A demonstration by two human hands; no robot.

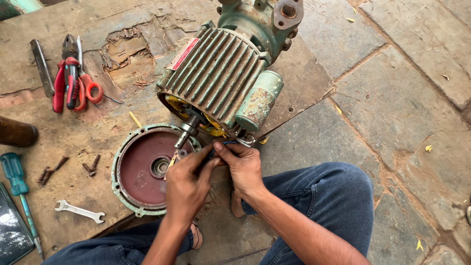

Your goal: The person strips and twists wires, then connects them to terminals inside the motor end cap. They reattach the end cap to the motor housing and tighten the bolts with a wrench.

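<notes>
Both hands meet just below the open end of the motor, which lies on its side on a worn board set on stone paving. The left hand is curled nearly closed, thumb and fingers pinched on a thin blue wire that runs out of the motor's open end; the right hand is likewise pinched shut on the same wire just beside it, fingertips touching. What exactly sits between the fingertips is too small to tell. The wire looks short and taut, so a hard tug could, I judge, tear it from the winding or nick its insulation on the housing's edge. The bare shaft juts out right above the left knuckles, and a slip could drive the hand against it. The end cover lies flat on the board, touching the left hand's side, and an elbow shift could knock it. Loose bolts near the board's left edge, beside a spanner and a screwdriver, could roll off and be lost; pliers lie well apart, towards the far left corner.
</notes>
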